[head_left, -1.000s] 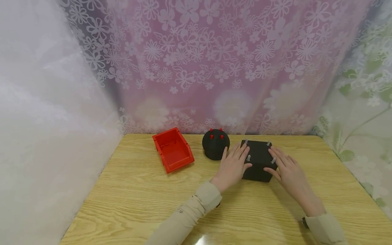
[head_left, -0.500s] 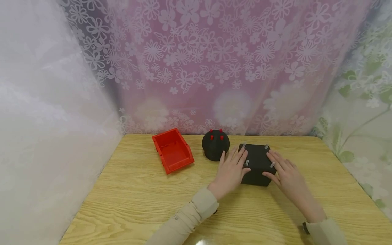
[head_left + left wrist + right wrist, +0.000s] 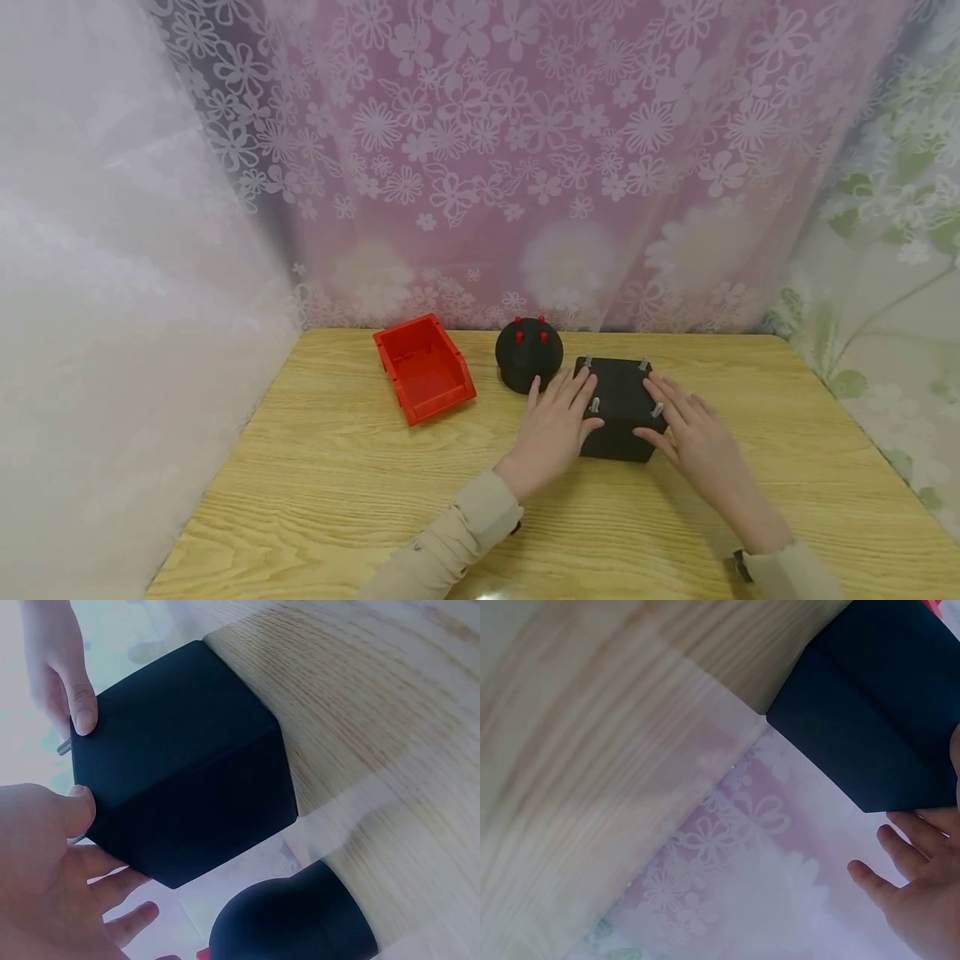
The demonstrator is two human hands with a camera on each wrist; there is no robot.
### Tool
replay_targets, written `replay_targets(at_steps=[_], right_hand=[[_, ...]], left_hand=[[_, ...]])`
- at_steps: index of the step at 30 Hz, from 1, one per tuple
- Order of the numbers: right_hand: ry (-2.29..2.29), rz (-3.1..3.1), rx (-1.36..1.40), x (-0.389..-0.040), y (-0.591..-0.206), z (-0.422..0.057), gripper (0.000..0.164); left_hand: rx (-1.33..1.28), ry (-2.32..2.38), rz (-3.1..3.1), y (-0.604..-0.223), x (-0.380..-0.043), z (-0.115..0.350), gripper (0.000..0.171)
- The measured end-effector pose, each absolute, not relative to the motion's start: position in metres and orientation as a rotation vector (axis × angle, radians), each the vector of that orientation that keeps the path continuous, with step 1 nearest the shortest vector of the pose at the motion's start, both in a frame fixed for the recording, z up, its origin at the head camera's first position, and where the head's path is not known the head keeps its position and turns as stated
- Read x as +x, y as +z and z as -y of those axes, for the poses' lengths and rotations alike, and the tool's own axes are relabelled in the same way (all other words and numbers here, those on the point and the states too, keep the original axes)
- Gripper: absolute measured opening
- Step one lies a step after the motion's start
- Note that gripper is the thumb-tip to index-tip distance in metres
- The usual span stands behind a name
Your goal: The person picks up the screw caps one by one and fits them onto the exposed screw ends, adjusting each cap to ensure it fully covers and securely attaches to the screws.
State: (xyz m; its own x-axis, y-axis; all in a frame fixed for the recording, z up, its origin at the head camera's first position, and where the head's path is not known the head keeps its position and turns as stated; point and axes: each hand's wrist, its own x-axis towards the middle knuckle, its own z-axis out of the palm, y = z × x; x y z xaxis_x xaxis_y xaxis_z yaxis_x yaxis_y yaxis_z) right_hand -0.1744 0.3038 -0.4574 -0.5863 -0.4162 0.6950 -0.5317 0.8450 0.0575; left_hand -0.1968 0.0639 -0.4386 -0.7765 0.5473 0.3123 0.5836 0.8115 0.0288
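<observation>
A black box [image 3: 621,392] stands on the table, with small grey clip-like pieces [image 3: 596,405] near the corners of its top. My left hand [image 3: 545,443] lies along its left side, thumb at the front and fingers extended over the top edge. Opposite it, my right hand [image 3: 702,456] touches the right side with fairly straight fingers. The left wrist view gives the box's plain dark faces [image 3: 180,742], the left thumb and fingertips at one edge. Right fingertips [image 3: 911,832] meet the box's lower edge in the right wrist view; that thumb is mostly cut off there.
Just left of the box sits a round black object [image 3: 528,367] with several red knobs on top. An open red bin [image 3: 442,408] is farther left. Floral curtains [image 3: 465,167] hang behind the wooden table [image 3: 337,500].
Both hands and the black box have shifted left and nearer to me, closer to the round black object's side. The red bin and the round object stay put.
</observation>
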Motion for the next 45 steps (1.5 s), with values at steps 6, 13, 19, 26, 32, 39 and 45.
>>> replay_targets(at_steps=[6, 13, 19, 26, 32, 39, 45], right_hand=[[0.215, 2.287, 0.685, -0.174, -0.459, -0.301, 0.083], [0.223, 2.286, 0.690, -0.174, -0.460, -0.295, 0.083], [0.234, 2.285, 0.699, -0.173, -0.459, -0.288, 0.083], [0.224, 2.277, 0.711, -0.172, -0.459, -0.281, 0.082], [0.217, 2.299, 0.712, -0.173, -0.458, -0.273, 0.083], [0.225, 2.307, 0.721, -0.173, -0.458, -0.264, 0.082], [0.240, 2.283, 0.743, -0.173, -0.459, -0.257, 0.081]], left_hand=[[-0.867, -0.194, 2.711, -0.438, -0.195, -0.059, 0.064], [-0.861, -0.215, 2.714, -0.436, -0.191, -0.052, 0.063], [-0.845, -0.212, 2.718, -0.437, -0.190, -0.046, 0.063], [-0.838, -0.221, 2.729, -0.438, -0.188, -0.038, 0.063], [-0.820, -0.210, 2.736, -0.440, -0.188, -0.029, 0.063], [-0.803, -0.191, 2.747, -0.440, -0.187, -0.020, 0.064], [-0.791, -0.199, 2.775, -0.438, -0.183, -0.012, 0.064]])
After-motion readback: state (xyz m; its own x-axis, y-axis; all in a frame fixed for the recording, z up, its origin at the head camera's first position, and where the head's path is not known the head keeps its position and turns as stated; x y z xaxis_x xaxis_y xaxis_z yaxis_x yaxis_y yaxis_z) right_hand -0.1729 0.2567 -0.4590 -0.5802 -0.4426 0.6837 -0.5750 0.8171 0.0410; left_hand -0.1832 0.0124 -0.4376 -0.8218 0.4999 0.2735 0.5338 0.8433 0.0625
